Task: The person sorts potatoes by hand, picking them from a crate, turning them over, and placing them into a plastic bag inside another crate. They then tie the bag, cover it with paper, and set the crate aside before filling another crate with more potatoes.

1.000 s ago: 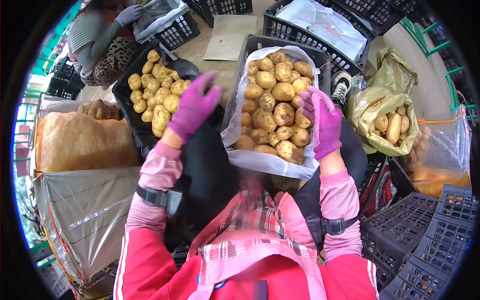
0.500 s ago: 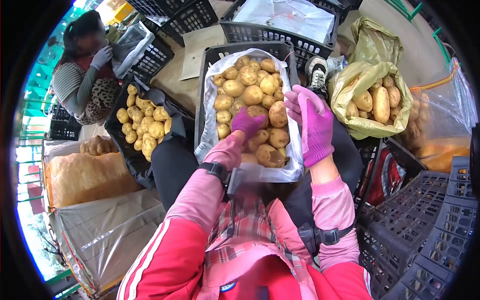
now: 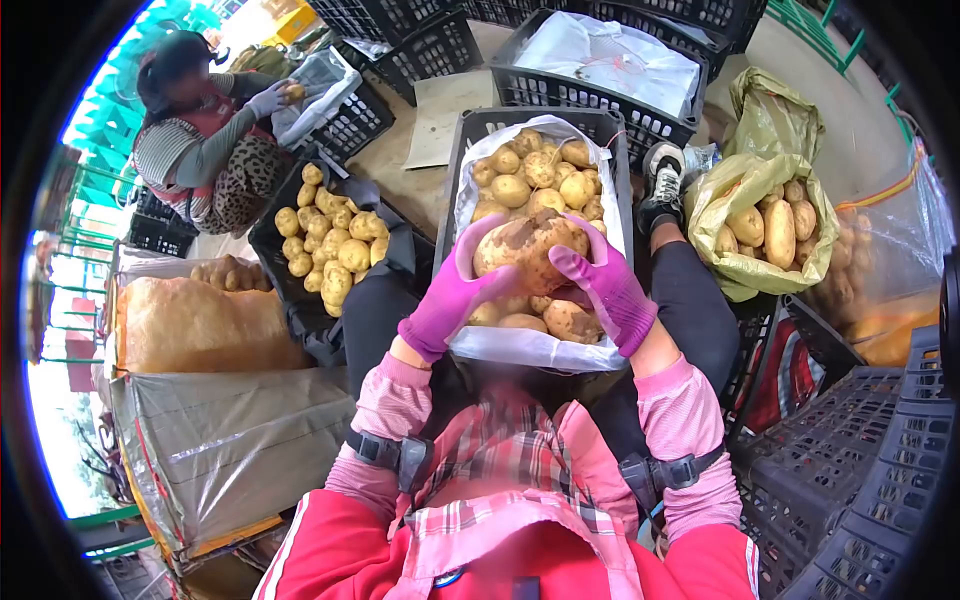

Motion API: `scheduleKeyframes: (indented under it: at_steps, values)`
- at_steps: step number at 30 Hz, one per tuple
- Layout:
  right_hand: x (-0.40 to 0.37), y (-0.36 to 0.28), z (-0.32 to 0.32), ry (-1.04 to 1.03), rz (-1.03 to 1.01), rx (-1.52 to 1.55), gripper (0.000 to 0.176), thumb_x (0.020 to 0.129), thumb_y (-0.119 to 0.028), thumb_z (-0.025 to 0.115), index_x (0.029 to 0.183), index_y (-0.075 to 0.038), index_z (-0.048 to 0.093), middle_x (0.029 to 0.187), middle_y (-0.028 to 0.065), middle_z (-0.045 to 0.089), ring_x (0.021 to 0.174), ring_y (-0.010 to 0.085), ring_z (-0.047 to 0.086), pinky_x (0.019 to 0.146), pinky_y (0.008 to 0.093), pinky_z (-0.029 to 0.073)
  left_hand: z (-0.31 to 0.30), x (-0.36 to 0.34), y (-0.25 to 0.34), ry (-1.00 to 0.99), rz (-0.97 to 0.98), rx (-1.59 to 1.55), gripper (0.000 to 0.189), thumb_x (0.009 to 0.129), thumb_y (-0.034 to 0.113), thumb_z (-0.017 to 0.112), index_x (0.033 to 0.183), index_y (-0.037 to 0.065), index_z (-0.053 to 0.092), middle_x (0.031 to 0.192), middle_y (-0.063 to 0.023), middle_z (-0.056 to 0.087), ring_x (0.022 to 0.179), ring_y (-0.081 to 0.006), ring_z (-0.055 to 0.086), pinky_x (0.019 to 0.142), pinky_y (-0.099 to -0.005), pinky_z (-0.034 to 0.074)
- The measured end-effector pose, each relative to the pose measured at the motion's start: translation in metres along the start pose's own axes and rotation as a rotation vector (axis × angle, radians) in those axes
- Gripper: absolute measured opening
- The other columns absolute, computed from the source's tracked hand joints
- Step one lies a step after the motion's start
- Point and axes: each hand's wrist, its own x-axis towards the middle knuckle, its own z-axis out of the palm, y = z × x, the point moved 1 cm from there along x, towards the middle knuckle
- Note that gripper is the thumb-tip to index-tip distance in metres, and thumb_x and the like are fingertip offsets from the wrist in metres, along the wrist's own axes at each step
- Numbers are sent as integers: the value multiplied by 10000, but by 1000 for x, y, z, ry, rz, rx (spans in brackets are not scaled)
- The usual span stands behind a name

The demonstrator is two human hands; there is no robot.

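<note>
A large dirty potato (image 3: 527, 250) is held up between both my hands, which wear purple gloves. My left hand (image 3: 452, 295) cups its left side and my right hand (image 3: 605, 290) grips its right side. It hangs above a black crate (image 3: 470, 125) lined with a white bag (image 3: 520, 347) and filled with potatoes (image 3: 535, 180), which sits between my knees. Pink sleeves and black wrist straps cover my forearms.
A second black crate of smaller potatoes (image 3: 325, 240) stands to the left. A yellow-green bag of potatoes (image 3: 770, 225) lies to the right, beside empty black crates (image 3: 860, 470). Another person (image 3: 205, 140) crouches at top left holding a potato. A cardboard box (image 3: 215, 440) sits at lower left.
My left hand went from the left crate into the lined crate. Both hands then lifted one large potato out of it. The view shifted a little.
</note>
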Motion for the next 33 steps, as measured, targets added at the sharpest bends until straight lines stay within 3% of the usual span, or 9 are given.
scheduleKeyframes:
  at_steps: [3,9,15,16,19,21,25,28,33]
  values:
    - [14,25,-6,71,-234,-479,777,812,-484,760,1387,-62,452,1220,154,593,1074,202,620,828,298,530,19,3,0,126,15,72,637,895,311,696,1393,14,434,1352,-117,498,1303,-211,445,1084,-348,352]
    - [10,32,-3,88,-356,-568,785,780,-475,786,1361,-51,473,1251,182,593,1187,252,558,1004,357,435,47,7,1,440,-33,-105,320,998,264,541,1179,8,606,1052,-101,641,969,-183,627,886,-334,485]
    - [11,30,-2,59,-379,-504,766,771,-430,807,1346,-42,480,1252,165,587,1191,253,553,1015,351,427,26,25,-33,478,-162,72,320,995,242,467,1048,-21,642,1008,-182,663,939,-310,643,853,-365,489]
    - [12,30,-2,51,-380,-482,762,771,-422,809,1344,-42,481,1254,159,585,1189,254,553,1016,349,427,19,27,-42,472,-83,87,452,1031,380,431,1097,-10,649,1000,-90,691,850,-153,655,766,-286,517]
    - [11,28,-1,-44,-316,-216,764,768,-395,819,1348,-36,474,1270,148,565,1204,252,537,1026,341,417,15,17,-47,449,-288,-356,457,1034,384,404,1152,2,626,1013,-89,697,886,-168,681,725,-272,545]
    - [16,30,-2,-66,-339,-232,777,762,-381,826,1353,-28,465,1279,148,553,1219,249,522,1035,338,408,1,13,-92,236,-18,155,435,1028,373,404,1251,33,558,1083,-104,673,929,-195,685,717,-278,568]
    - [22,35,3,106,-425,-530,798,760,-350,830,1371,-15,442,1293,151,536,1251,232,489,1054,336,388,19,9,-80,293,-60,9,418,937,268,574,1285,46,507,1166,-138,625,995,-263,658,782,-330,563]
    - [27,42,14,269,-480,-706,597,817,-349,774,1269,-34,544,1211,156,598,1134,267,579,974,354,453,40,2,-55,472,190,656,669,649,84,829,1221,14,491,1091,-187,589,1019,-370,592,852,-435,497]
    - [24,33,27,403,-551,-868,298,928,-275,627,1094,-30,655,1022,140,677,935,268,659,839,345,510,50,-12,-46,573,59,684,593,728,17,715,1268,17,471,1181,-207,562,1098,-370,566,913,-410,483]
